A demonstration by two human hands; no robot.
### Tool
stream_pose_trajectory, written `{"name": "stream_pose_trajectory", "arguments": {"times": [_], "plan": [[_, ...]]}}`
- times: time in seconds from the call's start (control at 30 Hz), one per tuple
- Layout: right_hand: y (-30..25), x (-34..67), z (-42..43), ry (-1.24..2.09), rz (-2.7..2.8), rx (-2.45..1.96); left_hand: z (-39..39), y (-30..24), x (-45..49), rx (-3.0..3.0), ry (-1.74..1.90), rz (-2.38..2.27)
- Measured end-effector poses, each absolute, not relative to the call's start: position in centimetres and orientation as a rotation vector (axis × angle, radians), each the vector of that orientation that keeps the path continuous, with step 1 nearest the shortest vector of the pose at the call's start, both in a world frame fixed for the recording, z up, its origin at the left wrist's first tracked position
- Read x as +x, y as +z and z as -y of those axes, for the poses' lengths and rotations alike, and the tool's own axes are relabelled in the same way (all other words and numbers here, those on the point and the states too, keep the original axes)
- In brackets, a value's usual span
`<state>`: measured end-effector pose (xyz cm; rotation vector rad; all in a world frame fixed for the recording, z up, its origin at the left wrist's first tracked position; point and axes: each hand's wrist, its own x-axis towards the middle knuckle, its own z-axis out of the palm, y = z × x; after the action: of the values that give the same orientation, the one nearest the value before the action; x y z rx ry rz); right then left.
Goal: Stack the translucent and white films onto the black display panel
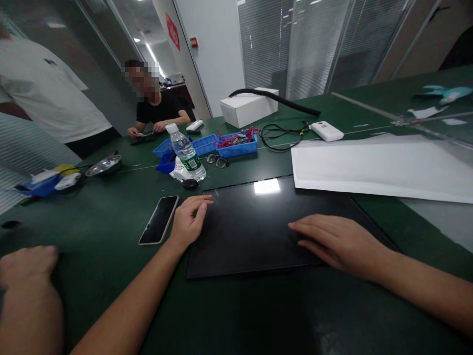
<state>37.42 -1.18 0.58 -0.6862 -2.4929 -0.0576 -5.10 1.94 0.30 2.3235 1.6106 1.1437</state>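
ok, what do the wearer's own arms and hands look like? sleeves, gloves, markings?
Left hand and right hand are bare: no gloves, and no rings, watch or bracelet visible. Left forearm and right forearm show no sleeves, cables or markings.

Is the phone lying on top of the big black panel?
No, the phone lies on the green table, off to the left of the black panel.
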Motion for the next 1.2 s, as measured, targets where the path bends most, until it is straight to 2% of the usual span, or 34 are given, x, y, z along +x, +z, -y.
{"name": "stream_pose_trajectory", "arguments": {"times": [0.2,0.37,0.67,1.2], "plan": [[0.5,46.2,-5.5,-0.002,2.203,-1.471,-2.6,-1.2,-5.0,2.398,0.687,-1.528],[-0.3,50.8,-8.9,-0.092,1.98,-1.811,-2.5,-1.4,-4.9,2.449,0.608,-1.499],[-3.5,51.1,-10.2,0.099,2.21,-2.026,-2.3,-1.4,-5.0,2.499,0.599,-1.459],[-1.9,50.2,-9.8,0.043,2.286,-2.11,-2.1,-0.9,-4.9,2.523,0.594,-1.458]]}}
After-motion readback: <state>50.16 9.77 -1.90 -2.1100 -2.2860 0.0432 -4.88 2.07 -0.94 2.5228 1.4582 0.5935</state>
